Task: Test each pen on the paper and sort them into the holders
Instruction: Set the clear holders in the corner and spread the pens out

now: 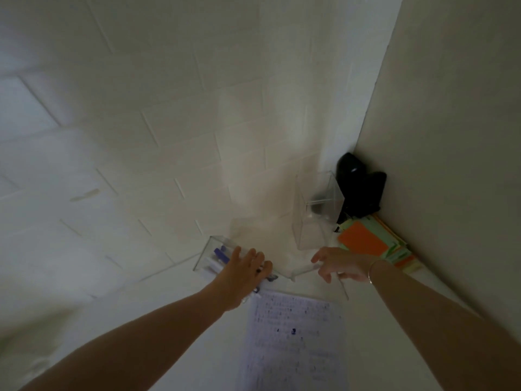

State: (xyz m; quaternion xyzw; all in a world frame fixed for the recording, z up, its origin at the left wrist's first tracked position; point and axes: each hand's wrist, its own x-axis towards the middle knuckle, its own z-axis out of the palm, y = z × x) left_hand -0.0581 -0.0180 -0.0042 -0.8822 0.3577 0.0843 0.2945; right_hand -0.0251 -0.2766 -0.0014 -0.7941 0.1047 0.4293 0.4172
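Both arms reach forward, left hand [242, 270] spread, right hand [337, 263] curled.

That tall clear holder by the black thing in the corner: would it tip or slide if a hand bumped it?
Probably both. The tall clear holder stands taller than its base is wide and looks nearly empty, so a knock near its rim would likely tip it. Its smooth clear walls on the pale table suggest a low push would slide it. It looks rigid, perhaps apt to crack.
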